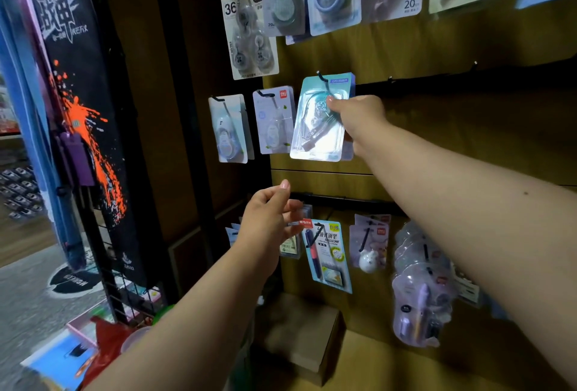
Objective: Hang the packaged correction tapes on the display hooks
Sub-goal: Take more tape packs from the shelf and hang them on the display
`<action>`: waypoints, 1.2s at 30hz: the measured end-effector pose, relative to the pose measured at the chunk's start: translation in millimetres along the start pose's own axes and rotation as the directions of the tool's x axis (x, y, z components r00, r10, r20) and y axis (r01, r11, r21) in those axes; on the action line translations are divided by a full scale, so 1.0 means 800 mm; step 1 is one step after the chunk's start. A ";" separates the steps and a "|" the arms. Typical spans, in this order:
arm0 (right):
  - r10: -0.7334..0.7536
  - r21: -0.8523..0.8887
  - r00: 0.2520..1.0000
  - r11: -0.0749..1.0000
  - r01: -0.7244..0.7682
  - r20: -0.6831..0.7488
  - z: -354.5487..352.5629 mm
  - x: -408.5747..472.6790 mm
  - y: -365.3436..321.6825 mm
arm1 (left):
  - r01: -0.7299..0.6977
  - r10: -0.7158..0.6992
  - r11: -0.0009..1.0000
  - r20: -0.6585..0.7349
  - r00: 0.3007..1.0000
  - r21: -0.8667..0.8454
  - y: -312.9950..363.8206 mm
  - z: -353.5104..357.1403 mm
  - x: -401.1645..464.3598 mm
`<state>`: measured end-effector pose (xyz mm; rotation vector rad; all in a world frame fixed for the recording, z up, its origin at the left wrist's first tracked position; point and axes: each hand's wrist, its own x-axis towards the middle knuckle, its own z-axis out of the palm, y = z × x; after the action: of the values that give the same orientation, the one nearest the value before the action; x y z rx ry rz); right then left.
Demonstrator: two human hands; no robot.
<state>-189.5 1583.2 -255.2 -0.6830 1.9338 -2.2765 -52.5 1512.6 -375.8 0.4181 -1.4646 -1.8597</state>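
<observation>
A teal blister pack of correction tape (pixel 315 128) hangs at a black display hook (pixel 321 76) on the brown board, with more packs stacked behind it. My right hand (pixel 359 115) reaches from the right and pinches this pack, thumb on its clear front, fingers behind its right edge. My left hand (pixel 268 219) hovers lower, below the pack, fingers loosely curled with the thumb up, holding nothing that I can see. Two paler correction tape packs (pixel 229 130) (pixel 273 120) hang on hooks to the left.
Further packs (pixel 246 28) hang in the row above. Bare hooks (pixel 474 64) stick out on the dark rail to the right. Pen packs (pixel 331 253) and bagged items (pixel 421 287) hang below. A cardboard box (pixel 306 334) sits low. A black bag (pixel 84 109) hangs at left.
</observation>
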 end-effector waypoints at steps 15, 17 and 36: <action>-0.098 -0.427 0.994 0.902 0.066 -0.054 -0.009 0.024 0.047 | 0.005 -0.002 0.990 -0.017 1.000 0.144 -0.010 -0.003 -0.005; -0.068 -0.445 0.997 0.895 0.041 -0.045 -0.017 0.019 0.059 | 0.001 0.003 0.984 -0.026 1.000 0.178 -0.013 -0.005 -0.007; -0.094 -0.605 0.931 0.736 0.304 0.353 -0.087 -0.166 0.158 | 0.057 -0.097 0.816 0.039 0.994 0.575 -0.121 -0.036 -0.056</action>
<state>-125.2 1666.7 -420.4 -1.2740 2.5794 -1.3880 -35.6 1533.5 -483.1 0.7144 -2.0826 -1.4633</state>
